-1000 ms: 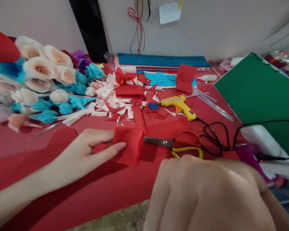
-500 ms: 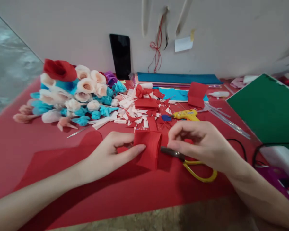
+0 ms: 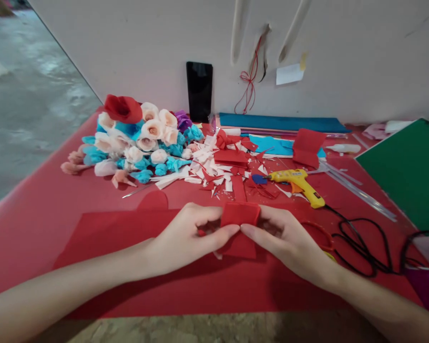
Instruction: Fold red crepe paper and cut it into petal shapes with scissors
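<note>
A small folded piece of red crepe paper [image 3: 240, 215] is held upright over the front of the table. My left hand [image 3: 200, 233] grips its left side, thumb on the near face and fingers behind. On the right side my right hand [image 3: 282, 236] pinches it the same way, and the two thumb tips nearly meet at its middle. Most of my fingers are hidden behind the paper. Scissors [image 3: 330, 256] lie under and beside my right hand, with only a bit of yellow handle showing. A larger red sheet [image 3: 107, 233] lies flat under my left forearm.
Paper flowers [image 3: 153, 128] are heaped at the back left. White and red paper scraps [image 3: 207, 162] spread across the middle. A yellow glue gun [image 3: 300, 181] with a black cord [image 3: 361, 243] lies right of them. A phone [image 3: 199, 90] leans on the wall; a green board [image 3: 407, 171] stands right.
My right hand has moved left from above the scissors and now grips the red paper together with my left hand. The camera view has shifted left, uncovering more of the glue gun.
</note>
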Available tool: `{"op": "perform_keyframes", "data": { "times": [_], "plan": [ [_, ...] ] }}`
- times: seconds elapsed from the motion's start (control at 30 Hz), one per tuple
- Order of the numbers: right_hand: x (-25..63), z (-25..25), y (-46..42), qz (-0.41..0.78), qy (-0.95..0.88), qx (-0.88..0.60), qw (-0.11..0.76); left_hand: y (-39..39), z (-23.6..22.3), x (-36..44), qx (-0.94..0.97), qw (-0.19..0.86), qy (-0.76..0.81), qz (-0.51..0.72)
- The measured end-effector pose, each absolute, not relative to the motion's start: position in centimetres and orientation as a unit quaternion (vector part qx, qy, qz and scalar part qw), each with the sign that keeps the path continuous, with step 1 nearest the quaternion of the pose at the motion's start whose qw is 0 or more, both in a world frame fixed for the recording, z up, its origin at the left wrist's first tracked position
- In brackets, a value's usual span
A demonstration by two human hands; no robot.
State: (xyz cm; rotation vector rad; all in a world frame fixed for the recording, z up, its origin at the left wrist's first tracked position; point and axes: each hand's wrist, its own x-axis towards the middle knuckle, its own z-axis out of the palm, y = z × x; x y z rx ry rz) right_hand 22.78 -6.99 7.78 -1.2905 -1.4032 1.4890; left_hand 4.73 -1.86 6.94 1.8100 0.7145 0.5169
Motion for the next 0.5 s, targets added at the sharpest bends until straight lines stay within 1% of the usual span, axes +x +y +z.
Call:
{"op": "perform_keyframes", "data": {
  "times": [0.13, 0.2, 0.37, 0.5],
  "plan": [
    [22.6, 7.7, -7.1, 0.605, -0.510, -0.506, 0.343, -1.9, 6.7, 4.7, 0.709, 0.616, 0.282, 0.194],
    [22.5, 7.6, -7.2, 0.606, -0.510, -0.505, 0.343, -2.0, 6.7, 4.7, 0.695, 0.637, 0.271, 0.193],
    [22.3, 6.6, -7.1, 0.549, -0.574, -0.506, 0.336, -2.1, 6.8, 4.9, 0.729, 0.591, 0.284, 0.195],
    [22.6, 5.9, -6.9, 0.535, -0.599, -0.499, 0.325, -2.0, 6.4, 5.0, 0.728, 0.600, 0.283, 0.176]
  ]
}}
